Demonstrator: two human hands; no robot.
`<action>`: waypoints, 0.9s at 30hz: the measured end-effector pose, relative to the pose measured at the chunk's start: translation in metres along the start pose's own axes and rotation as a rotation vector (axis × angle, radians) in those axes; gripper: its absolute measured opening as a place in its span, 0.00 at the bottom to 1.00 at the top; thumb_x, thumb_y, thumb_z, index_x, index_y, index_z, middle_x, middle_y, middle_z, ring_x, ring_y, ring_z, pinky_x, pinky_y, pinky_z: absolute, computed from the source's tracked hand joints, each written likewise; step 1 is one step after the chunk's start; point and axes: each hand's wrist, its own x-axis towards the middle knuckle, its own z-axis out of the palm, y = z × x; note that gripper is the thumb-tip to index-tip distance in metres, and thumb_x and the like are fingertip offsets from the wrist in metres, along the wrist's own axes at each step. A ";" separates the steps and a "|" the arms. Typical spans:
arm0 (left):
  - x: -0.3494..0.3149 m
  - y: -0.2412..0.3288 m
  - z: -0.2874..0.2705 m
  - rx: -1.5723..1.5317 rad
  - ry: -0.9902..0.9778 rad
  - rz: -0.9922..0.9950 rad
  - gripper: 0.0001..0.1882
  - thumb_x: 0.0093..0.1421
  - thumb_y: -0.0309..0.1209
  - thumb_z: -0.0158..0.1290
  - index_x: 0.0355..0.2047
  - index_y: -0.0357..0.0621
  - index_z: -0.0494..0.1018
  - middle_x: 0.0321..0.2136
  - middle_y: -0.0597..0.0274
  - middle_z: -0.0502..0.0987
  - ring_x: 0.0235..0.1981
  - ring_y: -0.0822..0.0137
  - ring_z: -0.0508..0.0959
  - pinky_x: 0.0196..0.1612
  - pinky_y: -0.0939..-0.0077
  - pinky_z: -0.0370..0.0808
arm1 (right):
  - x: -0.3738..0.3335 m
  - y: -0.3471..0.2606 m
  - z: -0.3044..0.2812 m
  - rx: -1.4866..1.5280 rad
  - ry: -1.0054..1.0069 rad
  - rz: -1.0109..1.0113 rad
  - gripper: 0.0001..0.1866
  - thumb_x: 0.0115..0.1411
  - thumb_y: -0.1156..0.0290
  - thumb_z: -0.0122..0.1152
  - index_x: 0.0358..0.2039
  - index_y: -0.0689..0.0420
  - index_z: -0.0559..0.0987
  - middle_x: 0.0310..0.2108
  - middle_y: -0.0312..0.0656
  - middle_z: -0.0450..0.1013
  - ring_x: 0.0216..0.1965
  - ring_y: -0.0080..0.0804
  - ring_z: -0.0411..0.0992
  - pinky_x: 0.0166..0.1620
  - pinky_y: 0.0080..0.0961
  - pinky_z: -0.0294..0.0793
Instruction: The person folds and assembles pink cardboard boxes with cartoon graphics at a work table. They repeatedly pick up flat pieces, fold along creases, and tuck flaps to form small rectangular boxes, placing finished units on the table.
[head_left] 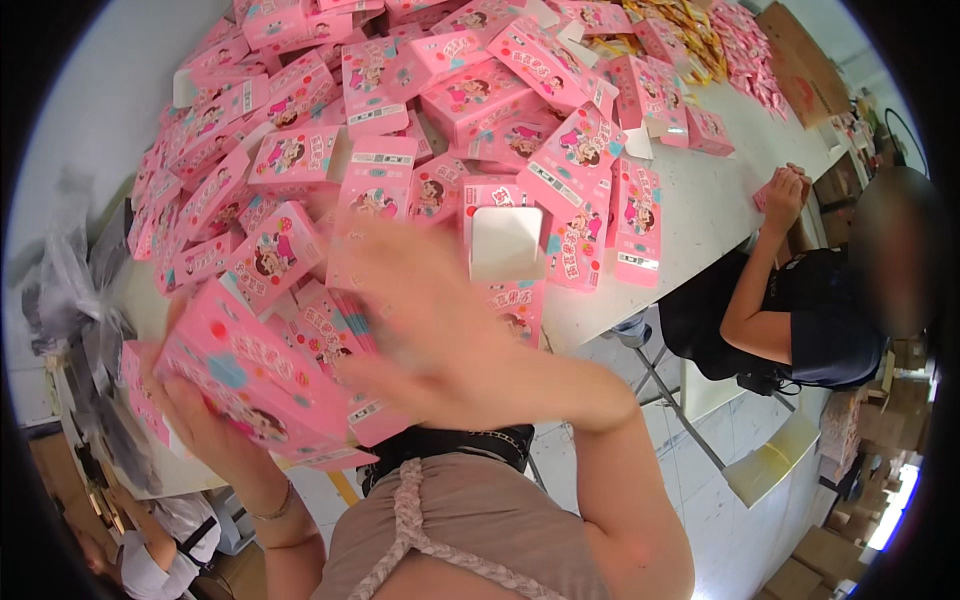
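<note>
My left hand (205,425) is closed around a pink carton (250,375) with cartoon figures, held tilted at the table's near left side. Its fingers wrap the carton's left and lower sides. Blurred by motion, my right hand (425,300) reaches over the cartons just right of the held one. Its thumb and fingers look spread, with nothing visible between them. Beneath it lie flat-looking pink cartons (345,310), partly hidden by the hand. Beyond it, a carton with a raised white flap (507,240) stands in the heap.
A large heap of pink cartons (480,100) covers much of the white table (700,190). Yellow packets (690,40) and small pink packets (745,60) lie at the far right. A co-worker (800,300) sits right, holding a pink carton. Another person (160,560) is at lower left.
</note>
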 end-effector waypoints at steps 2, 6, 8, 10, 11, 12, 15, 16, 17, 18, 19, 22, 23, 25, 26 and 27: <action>0.000 -0.007 -0.011 -0.092 -0.268 -0.433 0.30 0.58 0.33 0.56 0.57 0.41 0.55 0.47 0.54 0.70 0.48 0.66 0.73 0.50 0.68 0.71 | -0.042 -0.004 -0.055 -0.381 0.188 0.038 0.26 0.46 0.77 0.67 0.47 0.62 0.71 0.53 0.51 0.67 0.53 0.49 0.66 0.52 0.38 0.67; -0.022 -0.036 0.037 0.091 -0.790 -0.795 0.35 0.56 0.28 0.59 0.59 0.35 0.52 0.45 0.56 0.70 0.45 0.68 0.74 0.47 0.71 0.74 | -0.143 0.014 -0.063 -0.478 0.260 0.664 0.33 0.45 0.79 0.67 0.54 0.64 0.66 0.49 0.52 0.68 0.49 0.42 0.68 0.49 0.32 0.68; -0.043 -0.061 0.060 0.146 -0.833 -0.922 0.36 0.54 0.29 0.61 0.57 0.33 0.54 0.44 0.56 0.70 0.44 0.70 0.74 0.46 0.72 0.74 | -0.164 0.030 -0.054 -0.437 0.120 0.761 0.37 0.47 0.79 0.65 0.59 0.64 0.62 0.51 0.52 0.66 0.52 0.40 0.67 0.51 0.30 0.67; -0.051 -0.086 0.079 0.112 -0.876 -0.906 0.36 0.53 0.32 0.62 0.55 0.33 0.55 0.45 0.56 0.70 0.44 0.70 0.74 0.46 0.73 0.74 | -0.164 0.066 -0.055 -0.209 0.122 0.768 0.38 0.50 0.78 0.61 0.62 0.63 0.57 0.54 0.52 0.64 0.55 0.37 0.64 0.53 0.28 0.65; -0.047 -0.095 0.088 0.037 -0.903 -0.937 0.36 0.53 0.33 0.62 0.55 0.33 0.55 0.45 0.56 0.70 0.45 0.70 0.73 0.47 0.72 0.74 | -0.158 0.078 -0.057 -0.091 0.114 0.771 0.39 0.52 0.77 0.60 0.63 0.63 0.54 0.55 0.51 0.62 0.56 0.35 0.63 0.54 0.27 0.64; -0.040 -0.098 0.093 -0.033 -0.923 -0.969 0.36 0.52 0.33 0.62 0.55 0.34 0.55 0.46 0.56 0.70 0.46 0.70 0.73 0.47 0.72 0.73 | -0.138 0.085 -0.054 0.275 0.200 0.868 0.35 0.59 0.72 0.54 0.64 0.62 0.52 0.59 0.48 0.59 0.59 0.32 0.59 0.58 0.27 0.60; -0.012 -0.085 0.121 -0.046 -0.887 -0.797 0.34 0.52 0.33 0.62 0.54 0.35 0.57 0.46 0.56 0.70 0.46 0.71 0.73 0.47 0.72 0.73 | -0.095 0.109 -0.069 0.631 0.232 0.691 0.33 0.62 0.69 0.49 0.65 0.60 0.50 0.60 0.44 0.58 0.60 0.31 0.58 0.59 0.27 0.59; -0.002 -0.084 0.126 -0.038 -0.805 -0.663 0.30 0.54 0.32 0.60 0.52 0.34 0.58 0.42 0.59 0.72 0.42 0.71 0.75 0.45 0.73 0.75 | -0.072 0.116 -0.069 0.569 0.189 0.641 0.32 0.64 0.66 0.48 0.65 0.59 0.50 0.61 0.42 0.56 0.59 0.29 0.58 0.59 0.26 0.59; 0.018 -0.085 0.133 -0.070 -0.764 -0.582 0.28 0.55 0.32 0.60 0.51 0.34 0.60 0.40 0.59 0.73 0.41 0.70 0.76 0.43 0.73 0.76 | -0.038 0.123 -0.068 0.590 0.188 0.644 0.32 0.64 0.66 0.49 0.65 0.59 0.51 0.61 0.42 0.57 0.59 0.28 0.59 0.58 0.26 0.60; 0.049 -0.088 0.138 -0.098 -0.715 -0.513 0.26 0.56 0.32 0.59 0.50 0.34 0.62 0.39 0.59 0.74 0.39 0.70 0.77 0.41 0.73 0.76 | 0.002 0.133 -0.061 0.627 0.162 0.626 0.30 0.64 0.66 0.49 0.64 0.60 0.54 0.58 0.41 0.60 0.56 0.27 0.61 0.57 0.26 0.62; 0.075 -0.094 0.153 -0.152 -0.702 -0.475 0.24 0.56 0.32 0.58 0.49 0.34 0.63 0.37 0.60 0.75 0.37 0.69 0.78 0.39 0.73 0.77 | 0.034 0.143 -0.067 0.627 0.170 0.621 0.28 0.64 0.66 0.50 0.62 0.60 0.56 0.56 0.41 0.62 0.54 0.26 0.63 0.55 0.25 0.63; 0.178 -0.066 0.179 -0.450 -0.522 -0.376 0.18 0.58 0.33 0.57 0.44 0.35 0.70 0.35 0.58 0.77 0.34 0.67 0.79 0.36 0.69 0.79 | 0.146 0.150 -0.050 0.610 0.227 0.318 0.21 0.64 0.67 0.51 0.56 0.59 0.64 0.41 0.35 0.70 0.40 0.22 0.70 0.42 0.22 0.71; 0.208 -0.048 0.178 -0.530 -0.455 -0.413 0.16 0.58 0.33 0.57 0.41 0.35 0.71 0.36 0.58 0.78 0.34 0.67 0.79 0.36 0.68 0.79 | 0.182 0.181 -0.055 0.887 0.278 0.352 0.19 0.63 0.67 0.54 0.52 0.59 0.67 0.36 0.33 0.70 0.34 0.20 0.69 0.35 0.20 0.72; 0.275 -0.024 0.150 -0.393 -0.326 -0.220 0.24 0.57 0.35 0.57 0.48 0.32 0.65 0.43 0.54 0.75 0.38 0.64 0.79 0.36 0.67 0.80 | 0.244 0.180 -0.054 0.754 0.354 0.276 0.20 0.61 0.67 0.57 0.51 0.60 0.68 0.39 0.35 0.71 0.33 0.22 0.70 0.31 0.22 0.72; 0.314 -0.017 0.129 -0.216 -0.142 -0.122 0.31 0.56 0.38 0.58 0.52 0.30 0.59 0.48 0.51 0.71 0.44 0.60 0.76 0.42 0.63 0.78 | 0.270 0.185 -0.048 0.779 0.429 0.225 0.19 0.60 0.71 0.54 0.52 0.59 0.71 0.45 0.43 0.70 0.45 0.33 0.71 0.47 0.30 0.72; 0.331 -0.017 0.113 -0.070 -0.035 -0.110 0.39 0.55 0.40 0.59 0.55 0.29 0.51 0.52 0.48 0.66 0.49 0.57 0.72 0.47 0.60 0.74 | 0.282 0.213 -0.060 0.626 0.407 0.220 0.26 0.59 0.65 0.57 0.55 0.61 0.65 0.46 0.44 0.71 0.44 0.35 0.72 0.47 0.31 0.72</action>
